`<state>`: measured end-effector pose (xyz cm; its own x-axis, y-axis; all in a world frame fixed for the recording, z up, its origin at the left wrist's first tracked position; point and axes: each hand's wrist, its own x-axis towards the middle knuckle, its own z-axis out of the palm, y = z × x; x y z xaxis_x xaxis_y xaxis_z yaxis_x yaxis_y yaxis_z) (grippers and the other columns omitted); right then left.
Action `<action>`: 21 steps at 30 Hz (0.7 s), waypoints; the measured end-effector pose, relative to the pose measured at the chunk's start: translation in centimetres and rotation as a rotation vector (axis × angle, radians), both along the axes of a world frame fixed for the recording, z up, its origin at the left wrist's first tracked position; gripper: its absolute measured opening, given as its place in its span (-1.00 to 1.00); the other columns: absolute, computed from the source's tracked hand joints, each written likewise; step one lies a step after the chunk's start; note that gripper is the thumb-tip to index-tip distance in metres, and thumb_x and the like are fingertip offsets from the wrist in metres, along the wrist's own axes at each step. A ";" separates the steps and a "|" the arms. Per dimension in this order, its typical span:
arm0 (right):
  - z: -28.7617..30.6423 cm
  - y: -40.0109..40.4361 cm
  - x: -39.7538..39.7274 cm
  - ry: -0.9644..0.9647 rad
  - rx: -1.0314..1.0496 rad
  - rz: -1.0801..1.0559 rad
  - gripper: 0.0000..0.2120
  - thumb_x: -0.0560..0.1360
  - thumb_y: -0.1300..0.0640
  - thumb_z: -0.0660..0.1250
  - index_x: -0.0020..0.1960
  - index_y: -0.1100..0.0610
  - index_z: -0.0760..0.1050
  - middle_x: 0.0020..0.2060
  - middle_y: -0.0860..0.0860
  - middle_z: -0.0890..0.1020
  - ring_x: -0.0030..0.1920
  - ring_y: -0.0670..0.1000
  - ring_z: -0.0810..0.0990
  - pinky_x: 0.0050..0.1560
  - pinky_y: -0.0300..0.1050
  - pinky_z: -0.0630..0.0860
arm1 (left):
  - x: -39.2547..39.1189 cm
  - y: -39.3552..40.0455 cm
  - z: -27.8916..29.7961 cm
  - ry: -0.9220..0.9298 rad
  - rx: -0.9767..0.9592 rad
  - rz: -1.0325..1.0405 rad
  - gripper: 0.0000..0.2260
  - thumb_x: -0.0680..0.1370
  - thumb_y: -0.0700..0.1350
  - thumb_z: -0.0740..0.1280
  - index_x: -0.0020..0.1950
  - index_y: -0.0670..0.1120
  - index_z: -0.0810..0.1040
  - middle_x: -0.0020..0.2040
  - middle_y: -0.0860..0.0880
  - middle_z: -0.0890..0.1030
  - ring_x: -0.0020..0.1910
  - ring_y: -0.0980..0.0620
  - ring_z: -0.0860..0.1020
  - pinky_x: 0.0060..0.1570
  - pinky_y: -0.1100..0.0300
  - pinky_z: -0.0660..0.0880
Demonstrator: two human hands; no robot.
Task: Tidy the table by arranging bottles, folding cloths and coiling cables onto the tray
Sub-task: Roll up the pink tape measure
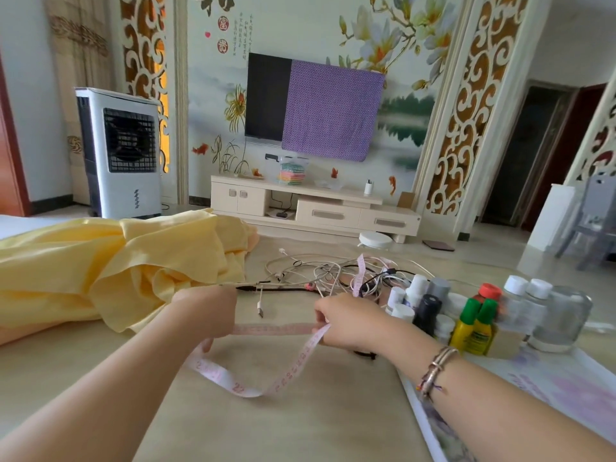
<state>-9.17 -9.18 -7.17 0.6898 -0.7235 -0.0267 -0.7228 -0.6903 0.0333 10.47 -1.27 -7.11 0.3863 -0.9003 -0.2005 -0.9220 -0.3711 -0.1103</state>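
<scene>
A pink measuring tape (pixel 270 329) is stretched taut between both hands above the table, and a loop of it hangs down in front. My left hand (pixel 205 313) grips its left part. My right hand (pixel 346 323) pinches it at the right; from there the tape runs up into a tangle of white and black cables (pixel 328 273). A crumpled yellow cloth (pixel 110 271) lies at the left. Several bottles (pixel 470 321) stand grouped at the right on a white floral tray (pixel 550 388).
A loose USB plug (pixel 260 308) dangles between my hands. A glass jar (pixel 560 318) stands at the far right of the tray. Beyond the table are a TV cabinet (pixel 313 208) and an air cooler (pixel 120 151).
</scene>
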 end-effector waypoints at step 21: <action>1.6 1.8 -2.5 -0.289 -0.070 0.191 -0.80 0.50 0.20 0.13 0.06 0.05 0.45 0.16 -0.16 0.41 0.11 0.06 0.51 -0.02 -0.03 0.46 | -6.3 -1.0 0.4 1.655 -0.431 0.035 -0.73 0.53 0.04 0.36 0.07 -0.13 0.63 -0.06 -0.02 0.69 -0.01 0.01 0.65 0.16 0.07 0.46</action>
<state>-11.68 -7.35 -5.59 0.7845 -0.5740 0.2347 -0.5674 -0.8171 -0.1018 4.12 -2.24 -6.71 0.0513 -0.9888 -0.1403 0.0676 -0.1367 0.9883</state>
